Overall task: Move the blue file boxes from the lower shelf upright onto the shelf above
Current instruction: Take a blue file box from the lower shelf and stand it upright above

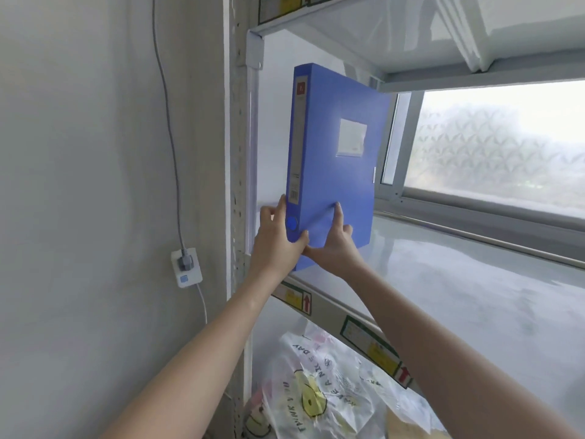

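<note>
A blue file box (338, 153) stands upright at the left end of the upper shelf (459, 280), spine toward me, with a grey label strip and a round blue finger hole low on the spine. My left hand (275, 239) grips the bottom of the spine, thumb wrapped onto the box's front corner. My right hand (335, 242) presses flat against the box's right face near its bottom, index finger pointing up. Both hands hold the same box. The lower shelf is mostly hidden below.
A white metal rack post (240, 153) rises left of the box. Another shelf (411, 42) is overhead. A window (490, 153) sits behind the shelf. A printed plastic bag (323, 391) lies on the lower shelf. A wall socket with plug (186, 266) is on the left wall.
</note>
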